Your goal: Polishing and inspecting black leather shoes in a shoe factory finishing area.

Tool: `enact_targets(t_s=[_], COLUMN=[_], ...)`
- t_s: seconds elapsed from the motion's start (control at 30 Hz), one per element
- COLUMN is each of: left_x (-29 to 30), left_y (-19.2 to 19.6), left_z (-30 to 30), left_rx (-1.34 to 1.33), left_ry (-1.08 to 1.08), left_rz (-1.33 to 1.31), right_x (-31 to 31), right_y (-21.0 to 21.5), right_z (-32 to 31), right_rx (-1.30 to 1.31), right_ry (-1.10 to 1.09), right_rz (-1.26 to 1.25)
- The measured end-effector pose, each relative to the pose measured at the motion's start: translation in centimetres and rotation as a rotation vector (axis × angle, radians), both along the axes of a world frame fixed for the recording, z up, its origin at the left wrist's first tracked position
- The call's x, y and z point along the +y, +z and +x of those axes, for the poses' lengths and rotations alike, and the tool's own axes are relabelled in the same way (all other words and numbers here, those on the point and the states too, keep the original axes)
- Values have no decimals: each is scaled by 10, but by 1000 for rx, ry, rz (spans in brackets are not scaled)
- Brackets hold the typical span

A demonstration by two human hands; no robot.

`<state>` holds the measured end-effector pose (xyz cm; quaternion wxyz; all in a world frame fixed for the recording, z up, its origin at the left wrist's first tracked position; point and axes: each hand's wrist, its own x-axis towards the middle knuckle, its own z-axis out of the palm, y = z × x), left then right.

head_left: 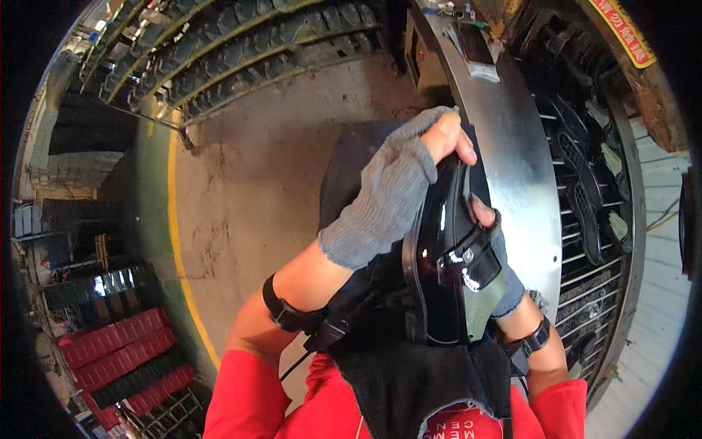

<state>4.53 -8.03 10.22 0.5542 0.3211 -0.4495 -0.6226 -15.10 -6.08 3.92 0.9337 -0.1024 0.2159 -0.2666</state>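
Observation:
A glossy black shoe (444, 234) with a green last (480, 304) showing at its opening is held in front of my body, toe pointing away from me. My left hand (409, 164), in a grey fingerless glove, is closed over the toe end with its fingers curled. On the shoe's right side is my right hand (508, 289), also gloved; it grips the shoe from the side and partly behind, so most of its fingers are hidden. A black apron (417, 377) covers my lap beneath the heel.
A curved metal worktable (519, 175) lies to the right, with a phone-like dark object (475, 45) at its far end. Beyond it stands a rack (585, 274) of black soles. Shelves of dark shoes (256, 47) are at the far left; red stacked pieces (121, 340) sit at lower left.

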Motion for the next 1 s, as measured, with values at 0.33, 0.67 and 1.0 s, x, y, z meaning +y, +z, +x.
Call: enact_targets(t_s=[0.33,0.67,1.0], left_x=[54,-4,76], left_y=[-38,-70,-138], left_z=[-28,0,-19], left_rx=[-343,-360,-139], left_ry=[562,485,287], left_rz=[-9,-42,509], right_x=[51,16,-14], right_y=[26,-3,-53], right_z=[-54,-8,31], right_rx=[777,588,514], right_ry=[236,-82,-336], right_rz=[-440,-231,-328])
